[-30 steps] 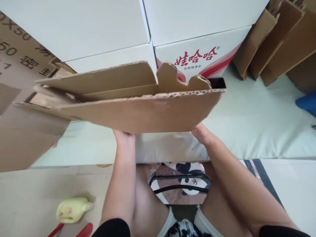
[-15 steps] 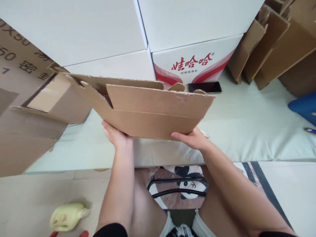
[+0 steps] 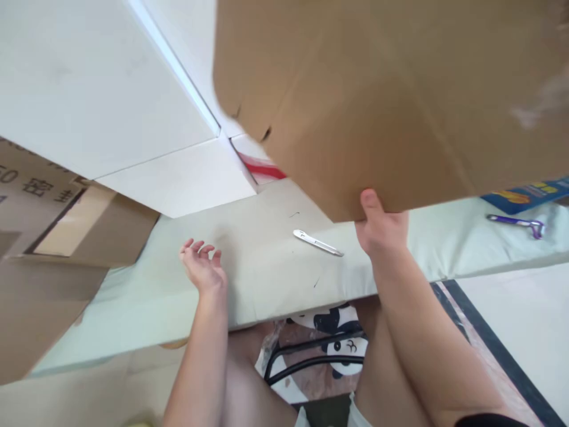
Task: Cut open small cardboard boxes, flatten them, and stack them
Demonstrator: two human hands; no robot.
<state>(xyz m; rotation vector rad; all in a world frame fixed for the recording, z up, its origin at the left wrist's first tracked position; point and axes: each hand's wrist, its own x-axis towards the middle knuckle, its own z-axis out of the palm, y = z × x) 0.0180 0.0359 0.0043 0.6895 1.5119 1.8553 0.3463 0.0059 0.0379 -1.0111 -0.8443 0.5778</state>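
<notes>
My right hand grips the lower edge of a brown cardboard box, its thumb lying on the near face. The box is raised and tilted, filling the upper right, and it runs out of the frame. My left hand is off the box, palm up with fingers loosely curled and apart, holding nothing above the pale green cloth. Between my hands a white utility knife lies on the cloth.
White boxes stand stacked at the back. Brown cartons are at the left. A purple-handled tool and a blue packet lie at the right. Below the cloth's front edge is a chair frame with panda pictures.
The cardboard box has gone up and to the right in my right hand. My left hand has let go of it. The utility knife is now uncovered, and the view has turned.
</notes>
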